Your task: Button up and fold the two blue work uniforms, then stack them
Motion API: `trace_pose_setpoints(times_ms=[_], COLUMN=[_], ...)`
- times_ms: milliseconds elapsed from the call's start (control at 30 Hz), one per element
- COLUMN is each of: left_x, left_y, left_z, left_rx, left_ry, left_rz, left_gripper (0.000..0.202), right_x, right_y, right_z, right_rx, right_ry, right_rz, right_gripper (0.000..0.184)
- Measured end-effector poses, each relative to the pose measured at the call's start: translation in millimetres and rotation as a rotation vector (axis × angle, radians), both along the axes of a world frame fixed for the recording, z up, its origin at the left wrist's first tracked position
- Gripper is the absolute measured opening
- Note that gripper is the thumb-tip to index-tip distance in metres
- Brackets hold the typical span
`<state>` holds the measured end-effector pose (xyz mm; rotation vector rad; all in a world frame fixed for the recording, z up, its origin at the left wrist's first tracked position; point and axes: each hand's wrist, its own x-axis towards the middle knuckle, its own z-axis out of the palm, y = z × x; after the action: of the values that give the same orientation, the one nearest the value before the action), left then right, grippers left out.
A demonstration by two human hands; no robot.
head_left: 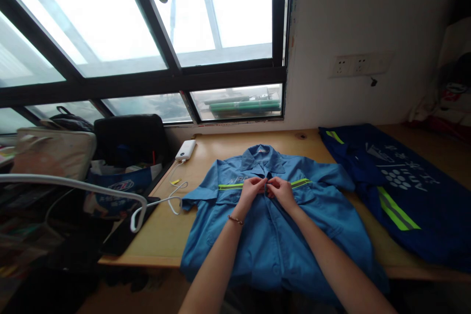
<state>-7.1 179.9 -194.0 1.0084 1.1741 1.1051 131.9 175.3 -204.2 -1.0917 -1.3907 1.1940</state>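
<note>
A light blue work shirt (272, 240) with a yellow-green reflective stripe lies face up on the wooden table (165, 230), collar toward the window. My left hand (252, 190) and my right hand (281, 190) meet at the middle of its chest, just below the collar. Both have their fingers pinched on the shirt's front placket at the stripe. A thin bracelet sits on my left wrist.
A dark blue garment (401, 191) with reflective stripes and white print lies at the right. A white power bank (186, 149) with a cable lies near the window. A black bag (128, 140), a beige bag (51, 152) and a white hanger (91, 189) crowd the left side.
</note>
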Motion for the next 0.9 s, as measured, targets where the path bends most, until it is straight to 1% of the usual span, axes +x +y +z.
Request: trace_pose_setpoints(times_ms=[100, 167, 233, 300, 400, 467, 600, 700, 900], left_x=[12, 16, 17, 16, 14, 14, 13, 13, 12], left_y=[-2, -2, -2, -1, -1, -2, -2, -3, -3], left_z=[-2.4, -6.9, -11.8, -15.2, -16.3, -15.5, -13.5, -12.1, -9.1], left_rx=[0.146, 0.188, 0.142, 0.057, -0.047, -0.084, -0.096, -0.113, -0.149], left_ry=[0.173, 0.212, 0.160, 0.065, -0.065, -0.116, -0.142, -0.141, -0.171], left_rz=[0.074, 0.110, 0.137, 0.173, 0.224, 0.228, 0.224, 0.243, 0.258], left_gripper=[0.031, 0.028, 0.026, 0.025, 0.029, 0.031, 0.034, 0.034, 0.034], right_x=[0, 0, -1, -2, -3, -3, -4, -6, -7], right_y=[-2, -2, -2, -3, -3, -4, -4, -4, -8], right_z=[-1.5, -2.0, -2.0, -2.0, -2.3, -2.8, -3.7, -3.4, 1.8], right_rx=[0.084, 0.128, 0.167, 0.196, 0.206, 0.207, 0.226, 0.235, 0.271], right_ry=[-0.180, -0.297, -0.380, -0.430, -0.467, -0.478, -0.487, -0.491, -0.520], right_rz=[-0.098, -0.129, -0.141, -0.148, -0.150, -0.146, -0.155, -0.167, -0.155], right_gripper=[0.012, 0.010, 0.010, 0.012, 0.014, 0.014, 0.013, 0.017, 0.022])
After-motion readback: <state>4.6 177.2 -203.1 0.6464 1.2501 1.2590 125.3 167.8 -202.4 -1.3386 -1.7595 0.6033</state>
